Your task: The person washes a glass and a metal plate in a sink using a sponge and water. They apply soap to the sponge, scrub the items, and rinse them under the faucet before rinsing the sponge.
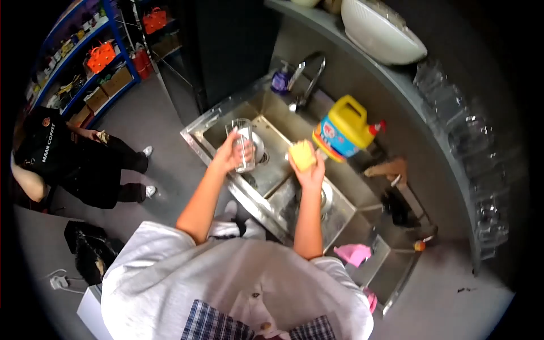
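Note:
My left hand (228,152) is closed around a clear drinking glass (245,154), held over the left basin of the metal sink (249,190). In my right hand (310,174) is a yellow sponge (302,154), above the divider between the two basins. The glass and the sponge are apart. Just beyond my right hand stands a yellow jug of cleaning liquid (341,128) with a blue label and a red cap. The curved metal faucet (309,79) rises behind the left basin.
A purple soap bottle (279,80) stands beside the faucet. Pink cloths (353,254) hang at the right end of the sink. Overhead, a shelf (391,71) holds a white bowl (382,31) and several clear glasses (447,102). At left stands a person in black (85,156).

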A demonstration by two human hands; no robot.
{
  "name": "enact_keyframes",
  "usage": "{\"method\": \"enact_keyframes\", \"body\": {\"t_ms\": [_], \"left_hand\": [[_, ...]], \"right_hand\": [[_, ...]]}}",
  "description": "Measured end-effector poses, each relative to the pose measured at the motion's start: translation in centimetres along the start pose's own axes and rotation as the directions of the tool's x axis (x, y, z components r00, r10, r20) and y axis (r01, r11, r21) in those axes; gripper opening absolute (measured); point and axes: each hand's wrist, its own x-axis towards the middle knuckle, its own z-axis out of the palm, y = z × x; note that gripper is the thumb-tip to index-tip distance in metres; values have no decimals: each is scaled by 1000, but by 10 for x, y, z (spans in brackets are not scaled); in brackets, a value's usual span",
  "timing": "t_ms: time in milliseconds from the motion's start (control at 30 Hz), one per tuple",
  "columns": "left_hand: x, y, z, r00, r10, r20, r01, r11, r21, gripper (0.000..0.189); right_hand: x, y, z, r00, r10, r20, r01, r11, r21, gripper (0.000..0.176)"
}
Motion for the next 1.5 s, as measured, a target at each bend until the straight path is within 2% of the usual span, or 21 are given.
{"method": "enact_keyframes", "body": {"t_ms": [100, 167, 200, 333, 367, 467, 533, 600, 633, 733, 767, 867, 900, 933, 1000, 1033, 1100, 1133, 1233, 1267, 1500], "left_hand": [[15, 6, -3, 1000, 15, -5, -15, 998, 53, 44], [17, -3, 14, 996, 53, -76, -47, 995, 85, 34], [28, -7, 14, 997, 45, -68, -38, 993, 110, 34], [40, -15, 32, 998, 22, -57, -7, 968, 249, 43], [43, -15, 36, 1000, -4, -29, 10, 976, 217, 49], [49, -8, 50, 994, -99, 56, 91, 986, 138, 68], [68, -4, 54, 991, -111, 75, 101, 987, 126, 78], [73, 6, 60, 986, -150, 67, 143, 985, 96, 82], [80, 10, 61, 980, -171, 103, 160, 981, 114, 85], [101, 16, 60, 971, -196, 137, 184, 979, 92, 86], [107, 16, 56, 966, -205, 159, 196, 978, 72, 84], [129, 11, 45, 957, -226, 182, 197, 966, 168, 80], [133, 8, 44, 958, -233, 166, 200, 960, 197, 75], [139, 5, 42, 956, -242, 166, 208, 958, 196, 74], [146, 4, 42, 955, -253, 158, 222, 957, 187, 72], [151, 2, 43, 959, -268, 93, 247, 949, 196, 71], [157, 8, 46, 957, -267, 113, 244, 952, 185, 74], [156, 8, 43, 955, -276, 113, 253, 950, 182, 75], [163, 9, 42, 960, -255, 115, 232, 956, 178, 83], [162, 13, 44, 959, -258, 118, 232, 953, 194, 84], [169, 14, 43, 956, -276, 102, 247, 941, 231, 82]], "right_hand": [[13, 1, 11, 1000, 19, -9, -18, 999, 39, 44], [33, -8, 10, 993, 75, -88, -80, 995, -55, 40], [46, -12, 5, 984, 89, -152, -107, 987, -119, 38], [102, -27, -20, 981, 5, -194, -84, 912, -401, 35], [112, -28, -24, 974, -36, -223, -78, 872, -483, 33], [130, -24, -13, 947, -178, -268, -75, 687, -723, 24], [137, -18, 8, 924, -282, -257, -113, 441, -890, 33], [157, -15, -7, 919, -363, -153, -103, 155, -983, 41], [169, -17, -14, 916, -391, -88, -94, 4, -996, 45], [196, -19, -9, 929, -370, -33, -142, -271, -952, 55], [202, -17, -12, 929, -363, -68, -177, -275, -945, 56], [235, -25, -14, 918, -369, -143, -262, -296, -919, 59], [243, -24, -13, 921, -386, -56, -221, -398, -891, 58], [248, -28, -14, 918, -376, -130, -277, -370, -887, 56], [262, -28, -19, 919, -384, -93, -256, -400, -880, 54], [272, -31, -21, 915, -389, -105, -278, -421, -863, 52], [279, -27, -14, 907, -396, -144, -329, -451, -830, 50], [281, -26, -10, 913, -397, -97, -304, -502, -809, 39], [292, -22, -7, 909, -401, -113, -330, -527, -783, 26], [293, -18, -4, 880, -456, -133, -395, -546, -739, 25], [290, -10, -4, 863, -503, -57, -402, -612, -681, 28]]}}
